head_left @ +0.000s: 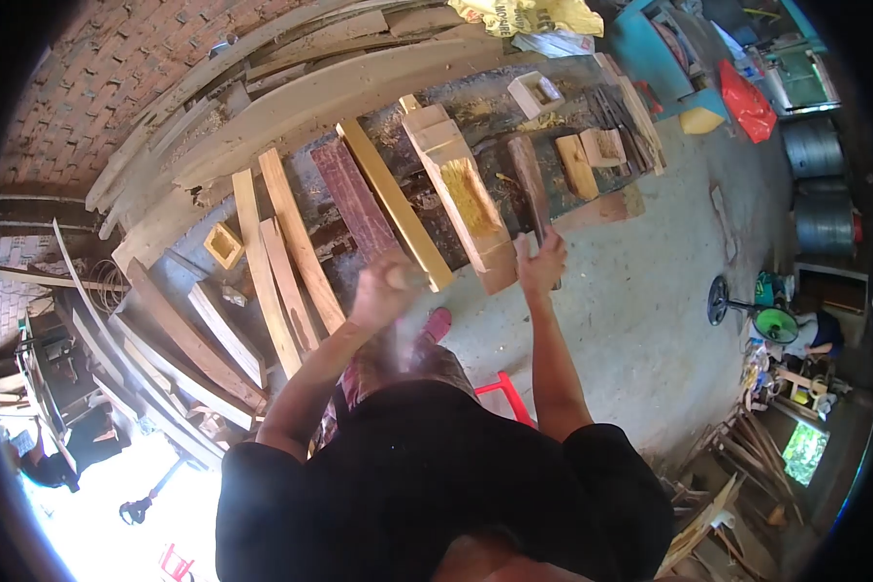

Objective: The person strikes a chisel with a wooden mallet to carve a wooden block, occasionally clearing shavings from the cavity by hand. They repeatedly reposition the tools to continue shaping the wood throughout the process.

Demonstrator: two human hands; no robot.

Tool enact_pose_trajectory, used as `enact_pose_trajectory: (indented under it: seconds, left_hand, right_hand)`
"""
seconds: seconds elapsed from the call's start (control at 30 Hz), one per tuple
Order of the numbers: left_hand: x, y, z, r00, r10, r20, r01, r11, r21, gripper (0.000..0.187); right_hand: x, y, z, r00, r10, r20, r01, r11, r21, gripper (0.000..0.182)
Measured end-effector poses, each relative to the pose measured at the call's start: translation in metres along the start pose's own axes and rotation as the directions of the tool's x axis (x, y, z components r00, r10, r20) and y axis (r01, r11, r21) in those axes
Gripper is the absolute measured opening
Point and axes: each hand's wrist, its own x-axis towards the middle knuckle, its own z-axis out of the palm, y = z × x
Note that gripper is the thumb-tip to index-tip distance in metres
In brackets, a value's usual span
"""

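My left hand [384,291] is smeared by motion at the near end of a dark reddish board [357,199]; what its fingers hold, if anything, cannot be made out. A yellowish wooden bar [393,206] lies just right of that board. My right hand [541,264] is closed on the near end of a long dark tool [530,184], whose far part rests on the bench. Between the hands lies a thick wooden block [451,160] with a hollow containing yellow shavings.
Curved planks [301,238] lie left on the workbench [475,112]. A small wooden box [535,94] and short blocks [577,167] sit at the far right. A red stool [504,393] stands beside my legs. Further right is a fan [775,325], near a person [824,333].
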Motion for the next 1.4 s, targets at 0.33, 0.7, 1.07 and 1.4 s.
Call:
enact_pose_trajectory:
  seconds: [0.33, 0.7, 1.07, 1.4]
  left_hand:
    - [0.024, 0.026, 0.104, 0.7, 0.379, 0.605, -0.585, 0.79, 0.182, 0.052]
    - [0.067, 0.017, 0.151, 0.836, 0.374, 0.402, -0.461, 0.876, 0.143, 0.04]
    - [0.071, 0.01, 0.172, 0.87, 0.347, 0.351, -0.433, 0.878, 0.204, 0.036]
    - [0.064, -0.019, 0.195, 0.909, 0.377, 0.178, -0.382, 0.924, -0.005, 0.03]
  right_hand:
    - [0.009, 0.076, 0.026, 0.975, 0.032, 0.22, -0.055, 0.993, 0.1, 0.045]
    - [-0.057, 0.029, -0.082, 0.916, 0.032, 0.4, -0.378, 0.403, 0.833, 0.028]
    - [-0.063, 0.014, -0.115, 0.905, 0.081, 0.418, -0.398, 0.51, 0.763, 0.033]
    - [-0.09, 0.008, -0.169, 0.981, 0.075, 0.18, -0.187, 0.624, 0.759, 0.027]
